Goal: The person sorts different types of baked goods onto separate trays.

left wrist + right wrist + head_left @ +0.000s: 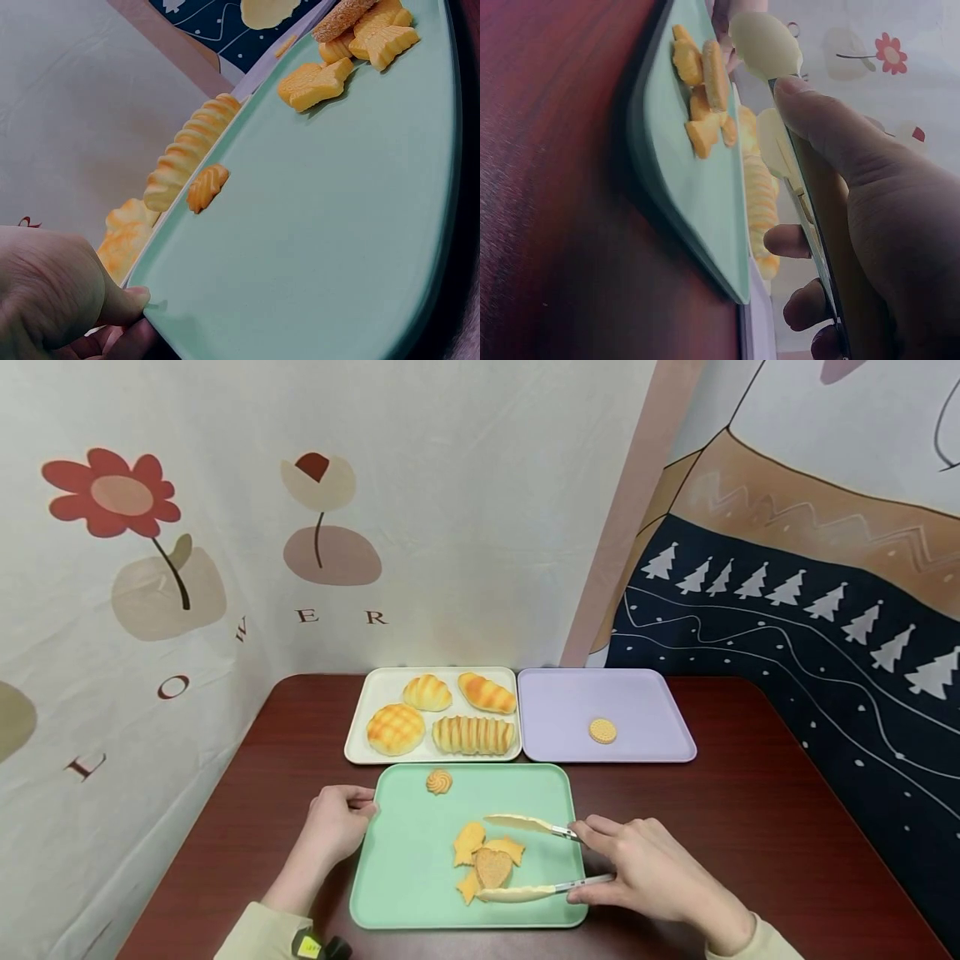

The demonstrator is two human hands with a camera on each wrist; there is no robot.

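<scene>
My left hand [337, 820] pinches the left rim of the green tray [405, 843], thumb on top and fingers beneath. In my right hand [648, 867] is a pair of tongs [517, 894] with cream tips and metal arms. Its tips stand spread apart over the tray, one on either side of a small heap of cookies. A brown heart-shaped cookie [493, 868] lies on top of the heap, leaning on several yellow shaped cookies [469, 840]. Apart from them, a swirl cookie [439, 781] sits near the tray's far edge.
Behind the green tray, a white tray [360, 750] holds several breads, among them a long ridged loaf [474, 736]. To its right, a purple tray [555, 714] carries one round cookie [602, 731]. All stand on a dark red table [757, 827] against a printed cloth backdrop.
</scene>
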